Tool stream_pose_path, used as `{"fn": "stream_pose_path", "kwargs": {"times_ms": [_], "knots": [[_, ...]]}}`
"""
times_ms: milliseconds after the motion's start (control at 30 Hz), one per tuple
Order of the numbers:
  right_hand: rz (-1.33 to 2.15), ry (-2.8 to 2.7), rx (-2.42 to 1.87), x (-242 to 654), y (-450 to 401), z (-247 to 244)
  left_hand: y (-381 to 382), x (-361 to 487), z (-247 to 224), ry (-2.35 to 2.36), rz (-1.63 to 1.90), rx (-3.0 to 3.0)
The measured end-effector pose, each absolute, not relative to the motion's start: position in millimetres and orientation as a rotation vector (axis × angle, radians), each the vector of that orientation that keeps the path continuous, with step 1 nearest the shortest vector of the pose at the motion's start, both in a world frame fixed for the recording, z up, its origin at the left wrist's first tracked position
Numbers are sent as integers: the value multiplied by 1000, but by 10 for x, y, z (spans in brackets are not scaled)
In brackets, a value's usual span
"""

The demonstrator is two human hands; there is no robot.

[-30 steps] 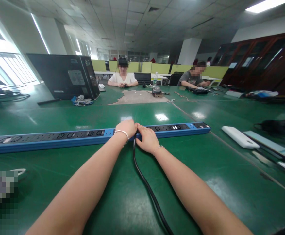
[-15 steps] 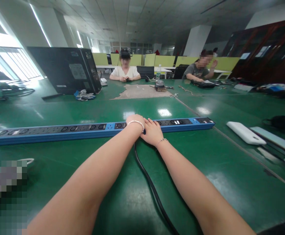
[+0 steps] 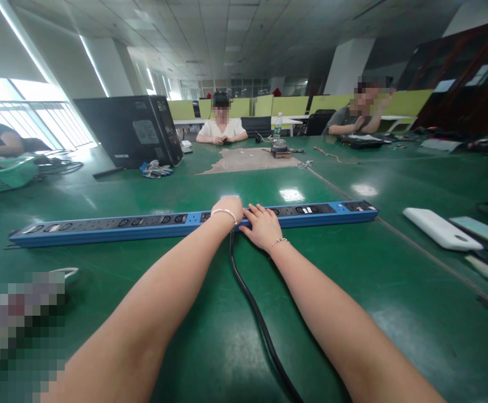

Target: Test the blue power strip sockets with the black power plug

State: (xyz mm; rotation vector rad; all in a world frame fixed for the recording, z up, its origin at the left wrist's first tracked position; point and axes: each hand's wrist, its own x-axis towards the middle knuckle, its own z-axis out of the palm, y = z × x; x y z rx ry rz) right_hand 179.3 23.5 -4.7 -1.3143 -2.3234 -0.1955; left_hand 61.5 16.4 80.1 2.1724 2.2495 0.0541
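A long blue power strip with black socket panels (image 3: 172,226) is lying crosswise in front of the person, on a glossy green tabletop (image 3: 378,263). White labels on the strip are showing, but their writing is too small to read. The left hand (image 3: 227,209) is curling over the middle of the strip; its fingers are hiding behind it, so whether they are gripping anything I cannot tell. The right hand (image 3: 263,225) is lying just beside it, fingers loosely spread over the strip's top, grasping nothing visible. A thick black cable (image 3: 253,305) is emerging below the left hand at the strip's near edge and running toward the person; its upper end is hidden.

Beyond the strip, a black box-shaped computer case (image 3: 118,131) is bearing a pale label, also unreadable, and a grey-and-blue fabric glove (image 3: 155,169) is lying near it. Past the strip's right end, a white rounded slab (image 3: 441,228) is resting. The tabletop is reflecting ceiling lights and showing a bare beige patch (image 3: 244,160) beyond the strip. Farther behind the strip, seated people are facing the table, and yellow-green partitions (image 3: 290,105) are standing under a tiled ceiling (image 3: 244,28).
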Motion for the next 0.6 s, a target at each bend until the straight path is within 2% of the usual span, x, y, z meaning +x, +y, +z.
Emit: {"fn": "stream_pose_path", "kwargs": {"times_ms": [100, 200, 333, 467, 600], "knots": [[-199, -2334, -1317, 1795, 242, -53, 103, 649, 977, 2310, 153, 2173], [-199, -2349, -1320, 1797, 247, -52, 77, 609, 1312, 2395, 425, 2284], [-190, -2345, -1339, 1798, 246, -51, 121, 198, 1528, 2494, 156, 2229], [-198, -2340, -1336, 1794, 246, -59, 130, -422, 1285, 2460, -223, 2064], [-208, -2321, -1341, 1790, 245, -63, 61, -735, 1000, 2439, -248, 2017]]}}
